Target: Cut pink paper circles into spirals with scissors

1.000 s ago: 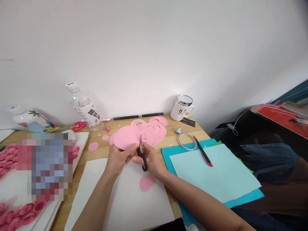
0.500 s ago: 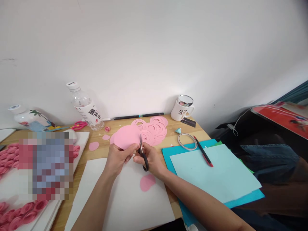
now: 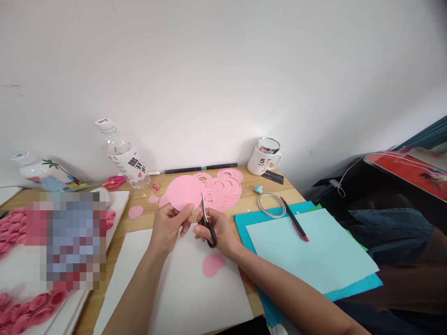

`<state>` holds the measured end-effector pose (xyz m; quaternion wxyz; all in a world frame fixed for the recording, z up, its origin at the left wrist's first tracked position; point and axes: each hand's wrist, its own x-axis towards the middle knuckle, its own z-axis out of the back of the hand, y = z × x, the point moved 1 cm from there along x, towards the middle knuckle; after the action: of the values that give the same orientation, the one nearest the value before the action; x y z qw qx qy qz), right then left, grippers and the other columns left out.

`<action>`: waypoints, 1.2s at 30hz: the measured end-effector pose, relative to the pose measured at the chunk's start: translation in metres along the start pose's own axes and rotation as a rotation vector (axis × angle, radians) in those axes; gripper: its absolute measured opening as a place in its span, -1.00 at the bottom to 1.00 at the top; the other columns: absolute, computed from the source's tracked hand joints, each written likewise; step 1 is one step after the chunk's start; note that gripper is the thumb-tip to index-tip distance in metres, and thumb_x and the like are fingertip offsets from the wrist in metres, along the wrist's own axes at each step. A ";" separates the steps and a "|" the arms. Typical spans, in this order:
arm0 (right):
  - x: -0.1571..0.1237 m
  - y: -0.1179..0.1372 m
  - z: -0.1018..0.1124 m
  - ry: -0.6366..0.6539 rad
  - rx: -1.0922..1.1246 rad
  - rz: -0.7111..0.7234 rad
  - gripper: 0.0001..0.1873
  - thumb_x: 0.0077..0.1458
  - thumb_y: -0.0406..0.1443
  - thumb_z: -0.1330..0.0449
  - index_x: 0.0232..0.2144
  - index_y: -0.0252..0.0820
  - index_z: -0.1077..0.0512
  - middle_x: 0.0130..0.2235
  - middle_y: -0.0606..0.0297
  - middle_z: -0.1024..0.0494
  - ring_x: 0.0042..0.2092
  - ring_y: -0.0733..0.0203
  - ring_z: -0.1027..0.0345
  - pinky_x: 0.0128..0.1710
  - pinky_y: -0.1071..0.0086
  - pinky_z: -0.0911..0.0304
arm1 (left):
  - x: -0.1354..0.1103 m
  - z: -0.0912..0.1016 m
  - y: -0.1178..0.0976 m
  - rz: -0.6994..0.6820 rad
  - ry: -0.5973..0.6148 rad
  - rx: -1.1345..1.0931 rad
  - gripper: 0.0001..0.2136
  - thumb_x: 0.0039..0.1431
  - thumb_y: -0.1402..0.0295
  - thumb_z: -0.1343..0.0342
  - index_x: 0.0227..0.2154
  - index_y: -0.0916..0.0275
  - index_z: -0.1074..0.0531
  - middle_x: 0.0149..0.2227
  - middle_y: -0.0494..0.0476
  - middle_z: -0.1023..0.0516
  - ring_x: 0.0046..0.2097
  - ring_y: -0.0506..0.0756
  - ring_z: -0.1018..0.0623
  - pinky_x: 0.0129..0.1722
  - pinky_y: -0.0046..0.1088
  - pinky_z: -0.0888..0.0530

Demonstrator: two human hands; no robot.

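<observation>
One hand (image 3: 166,228), the left, pinches pink paper (image 3: 185,191); the right hand (image 3: 221,232) grips scissors (image 3: 208,226).

Two hands (image 3: 165,228) (image 3: 221,231), one black-handled scissors (image 3: 205,215), two bottles (image 3: 127,160) (image 3: 45,174), one mug (image 3: 257,160), one black card (image 3: 273,177).

A smooth off-white wall (image 3: 223,70) with faint marks at left, brightest low near its middle, rises behind a light-brown, wood-grained counter (image 3: 249,188).

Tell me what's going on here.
A person's left hand holds up a pink paper disc, and the right hand holds black-handled scissors, blades by the disc's right edge. Pink paper rings lie piled on the wooden table beyond the hands, and another pink piece rests on the white sheet below.
</observation>
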<state>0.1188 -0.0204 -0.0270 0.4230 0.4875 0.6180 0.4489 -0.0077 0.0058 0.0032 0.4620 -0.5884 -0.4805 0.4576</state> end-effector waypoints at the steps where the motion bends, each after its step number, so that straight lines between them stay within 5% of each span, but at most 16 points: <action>1: 0.000 -0.002 -0.001 0.003 -0.001 0.001 -0.54 -0.36 -0.08 -0.37 -0.49 -0.19 -0.26 -0.67 0.49 -0.27 -0.64 0.39 -0.13 -0.65 0.51 -0.05 | 0.000 -0.001 -0.001 0.012 0.002 -0.014 -0.73 -0.08 0.31 -0.17 -0.74 0.28 -0.27 -0.76 -0.08 -0.28 -0.76 -0.14 -0.17 -0.76 -0.56 -0.08; 16: 0.003 -0.003 0.003 0.075 0.005 0.168 -0.53 -0.32 -0.11 -0.38 -0.44 -0.17 -0.23 -0.49 0.41 -0.29 -0.45 0.32 -0.17 -0.43 0.44 -0.12 | 0.000 -0.003 0.003 0.020 -0.009 0.116 -0.66 -0.16 0.32 -0.20 -0.84 0.27 -0.18 -0.81 -0.10 -0.17 -0.73 -0.14 -0.14 -0.75 -0.56 -0.07; 36: 0.001 -0.003 0.001 0.060 0.031 0.089 -0.51 -0.36 -0.09 -0.38 -0.43 -0.18 -0.24 -0.60 0.49 -0.22 -0.57 0.42 0.03 -0.60 0.51 0.07 | 0.002 0.002 0.006 0.017 0.018 0.110 -0.76 -0.09 0.34 -0.17 -0.75 0.28 -0.31 -0.81 -0.12 -0.13 -0.71 -0.13 -0.11 -0.71 -0.56 -0.05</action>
<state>0.1184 -0.0192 -0.0303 0.3761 0.5073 0.6151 0.4721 -0.0083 0.0070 -0.0028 0.4941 -0.5703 -0.4456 0.4818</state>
